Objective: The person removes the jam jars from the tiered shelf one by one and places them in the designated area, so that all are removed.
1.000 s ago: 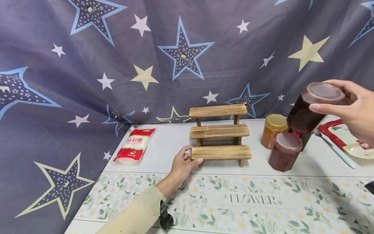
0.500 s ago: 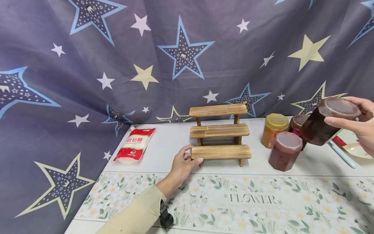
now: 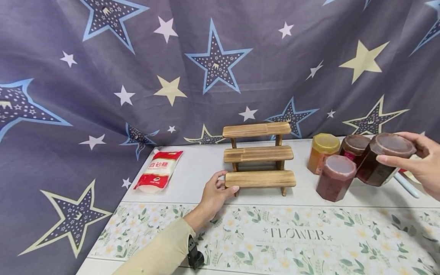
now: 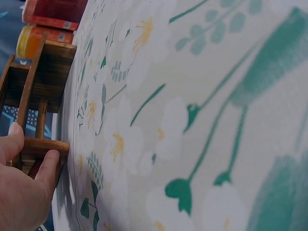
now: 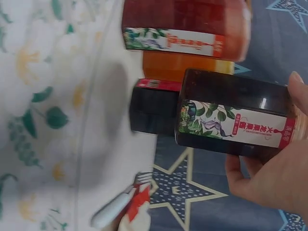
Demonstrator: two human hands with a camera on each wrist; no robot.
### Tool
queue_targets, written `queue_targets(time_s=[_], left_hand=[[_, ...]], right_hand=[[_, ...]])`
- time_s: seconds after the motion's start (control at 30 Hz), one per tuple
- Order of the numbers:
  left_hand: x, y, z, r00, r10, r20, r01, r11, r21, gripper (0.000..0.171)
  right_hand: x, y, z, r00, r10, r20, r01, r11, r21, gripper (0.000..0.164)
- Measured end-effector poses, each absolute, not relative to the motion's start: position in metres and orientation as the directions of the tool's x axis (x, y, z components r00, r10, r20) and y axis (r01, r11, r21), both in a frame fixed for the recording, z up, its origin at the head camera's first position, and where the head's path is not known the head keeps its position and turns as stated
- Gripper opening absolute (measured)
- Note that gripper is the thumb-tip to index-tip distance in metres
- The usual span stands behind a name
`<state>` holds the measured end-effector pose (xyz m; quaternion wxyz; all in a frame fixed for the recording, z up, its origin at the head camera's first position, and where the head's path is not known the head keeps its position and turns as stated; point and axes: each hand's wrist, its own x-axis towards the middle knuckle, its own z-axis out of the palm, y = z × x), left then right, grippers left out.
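In the head view my left hand grips the left end of the lowest step of a three-tier wooden display shelf. The left wrist view shows thumb and fingers at the end of that step. At the right, my right hand holds a dark jam jar by its lid end, fingers and thumb around it. In the right wrist view this jar has a white label with leaves and red characters, and overlaps another dark jar. A reddish jam jar stands just left of it.
Behind the reddish jar are a yellow-lidded amber jar and the dark jar. A fork with a pale blue handle and a red-and-white package lie at the right. A sugar bag lies left. A starry curtain hangs behind.
My right hand has lowered the dark jam jar toward the table beside the other jars, shifting first rightward, then slightly back. My left hand and the wooden shelf have stayed in place.
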<state>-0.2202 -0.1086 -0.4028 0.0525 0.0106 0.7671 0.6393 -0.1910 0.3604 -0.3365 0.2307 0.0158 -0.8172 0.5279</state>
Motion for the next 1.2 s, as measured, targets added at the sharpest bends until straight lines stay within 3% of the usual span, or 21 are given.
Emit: queue_targets(time_s=[0.3,0.6,1.03,1.2], left_hand=[[-0.219,-0.109,-0.402,-0.994,0.088,-0.067,-0.053,0.158,0.986,0.064],[-0.22,-0.109,-0.402,-0.994,0.081,-0.069,-0.054,0.171,0.984,0.065],[-0.22,-0.109,-0.403,-0.994,0.086,-0.067,-0.051,0.171,0.984,0.065],[-0.22,-0.109,-0.404,-0.994,0.085,-0.068,-0.052,0.172,0.984,0.065]], right_hand=[[-0.188,0.361,-0.363,-0.94,0.168,0.296,-0.182,0.485,-0.855,0.065],[-0.181,0.36,-0.385,-0.971,0.174,0.162,-0.036,0.565,-0.825,0.086],[-0.178,0.354,-0.381,-0.967,0.203,0.156,0.009,0.636,-0.772,0.091],[-0.182,0.358,-0.381,-0.974,0.154,0.168,-0.019,0.679,-0.734,0.094]])
